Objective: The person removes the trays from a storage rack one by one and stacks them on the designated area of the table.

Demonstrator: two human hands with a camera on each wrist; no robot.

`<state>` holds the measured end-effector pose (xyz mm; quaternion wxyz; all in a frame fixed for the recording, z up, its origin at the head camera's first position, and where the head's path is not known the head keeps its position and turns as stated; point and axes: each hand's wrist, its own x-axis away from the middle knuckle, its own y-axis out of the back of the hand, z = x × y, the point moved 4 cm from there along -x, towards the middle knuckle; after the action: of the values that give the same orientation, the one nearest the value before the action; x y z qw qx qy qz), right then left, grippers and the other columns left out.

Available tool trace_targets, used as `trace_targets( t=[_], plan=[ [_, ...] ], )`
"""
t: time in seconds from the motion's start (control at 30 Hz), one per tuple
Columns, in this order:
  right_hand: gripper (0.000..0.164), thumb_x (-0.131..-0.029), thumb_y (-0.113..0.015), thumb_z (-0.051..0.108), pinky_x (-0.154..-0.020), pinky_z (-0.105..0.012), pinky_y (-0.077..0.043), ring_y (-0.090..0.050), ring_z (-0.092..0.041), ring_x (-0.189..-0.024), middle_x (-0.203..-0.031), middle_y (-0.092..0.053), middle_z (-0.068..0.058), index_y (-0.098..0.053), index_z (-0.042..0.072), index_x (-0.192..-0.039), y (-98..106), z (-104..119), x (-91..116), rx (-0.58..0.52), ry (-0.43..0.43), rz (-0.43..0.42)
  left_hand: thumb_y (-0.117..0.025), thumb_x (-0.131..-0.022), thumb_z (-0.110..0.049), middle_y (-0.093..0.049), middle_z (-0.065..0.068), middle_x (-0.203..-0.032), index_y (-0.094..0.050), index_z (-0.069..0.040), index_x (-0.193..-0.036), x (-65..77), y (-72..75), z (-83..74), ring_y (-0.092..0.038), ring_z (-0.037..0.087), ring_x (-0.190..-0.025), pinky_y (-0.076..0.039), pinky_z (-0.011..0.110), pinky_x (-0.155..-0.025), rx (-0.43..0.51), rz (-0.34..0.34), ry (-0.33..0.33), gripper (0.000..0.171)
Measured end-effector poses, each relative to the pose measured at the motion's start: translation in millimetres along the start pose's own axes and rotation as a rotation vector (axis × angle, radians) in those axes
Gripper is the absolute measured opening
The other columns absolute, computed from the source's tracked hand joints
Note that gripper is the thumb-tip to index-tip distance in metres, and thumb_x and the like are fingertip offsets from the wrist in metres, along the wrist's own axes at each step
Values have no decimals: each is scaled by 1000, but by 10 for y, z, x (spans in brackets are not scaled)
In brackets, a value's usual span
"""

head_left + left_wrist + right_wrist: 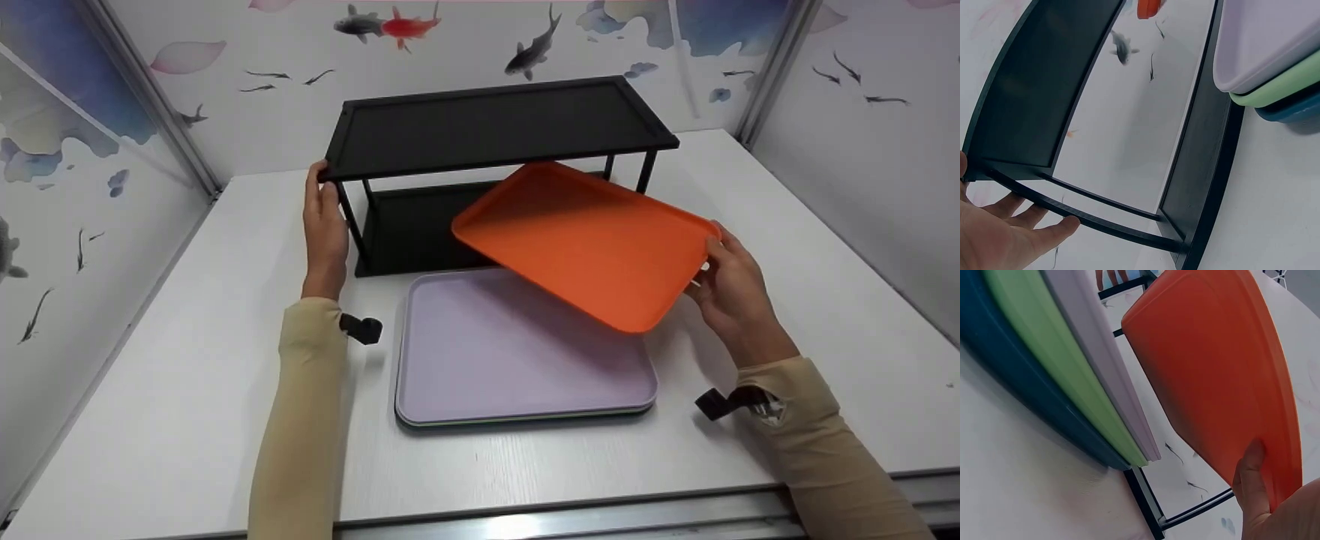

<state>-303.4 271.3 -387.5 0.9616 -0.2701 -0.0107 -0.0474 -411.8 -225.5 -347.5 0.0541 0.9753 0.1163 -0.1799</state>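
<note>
My right hand (735,289) grips an orange tray (585,244) by its right corner, thumb at the rim and fingers (1252,478) against the underside. The tray tilts above a stack, its far corner under the top board of a black two-tier rack (502,124). My left hand (325,225) holds the rack's front left corner, fingertips at the top board's edge and beside the post. In front of the rack lies a lilac tray (480,352), with a green tray (1280,90) and a dark blue tray (1292,109) beneath it.
The rack's lower board (420,225) sits on the white table (187,390), behind the stack. White panels with painted fish (532,56) enclose the back and sides. A metal rail (525,521) runs along the near edge.
</note>
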Motion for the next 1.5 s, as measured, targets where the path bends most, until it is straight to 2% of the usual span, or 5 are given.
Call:
trace_targets(
  t=[0.3, 0.63, 0.8, 0.9, 1.5],
  plan=[
    [55, -107, -53, 28, -85, -24, -57, -58, -11, -110, -139, -46, 0, -28, 16, -155, -12, 2, 42, -73, -18, 11, -29, -114, -31, -30, -4, -165, -31, -24, -160, -4, 2, -17, -29, 5, -148, -25, 25, -119, 6, -8, -4, 46],
    [71, -107, -51, 28, -81, -21, -57, -62, -9, -103, -141, -45, 0, -11, 21, -165, -41, -16, 50, -97, -38, 19, -29, -114, -26, -29, 0, -166, -29, -19, -161, 38, 6, -91, -30, 9, -149, -26, 25, -119, 20, 1, 8, 47],
    [70, -108, -50, 28, -80, -21, -56, -60, -9, -102, -139, -45, 0, -11, 20, -165, -47, -30, 48, -83, -45, 27, -29, -114, -24, -29, 2, -167, -29, -16, -161, 114, -7, -221, -30, 11, -150, -26, 26, -119, 21, 8, 28, 47],
    [70, -108, -50, 28, -87, -22, -57, -60, -9, -110, -140, -45, 0, -11, 20, -165, -55, -39, 50, -64, -45, 36, -29, -114, -25, -28, 2, -167, -28, -16, -161, 169, -22, -312, -29, 10, -150, -26, 26, -119, 24, 15, 46, 48],
    [56, -109, -47, 28, -92, -25, -56, -63, -12, -111, -141, -45, -5, -23, 10, -157, -108, -88, 49, -68, -34, 85, -28, -114, -26, -25, 3, -168, -26, -16, -162, 166, -22, -310, -26, 10, -152, -24, 24, -119, 28, 19, 50, 49]
  ],
)
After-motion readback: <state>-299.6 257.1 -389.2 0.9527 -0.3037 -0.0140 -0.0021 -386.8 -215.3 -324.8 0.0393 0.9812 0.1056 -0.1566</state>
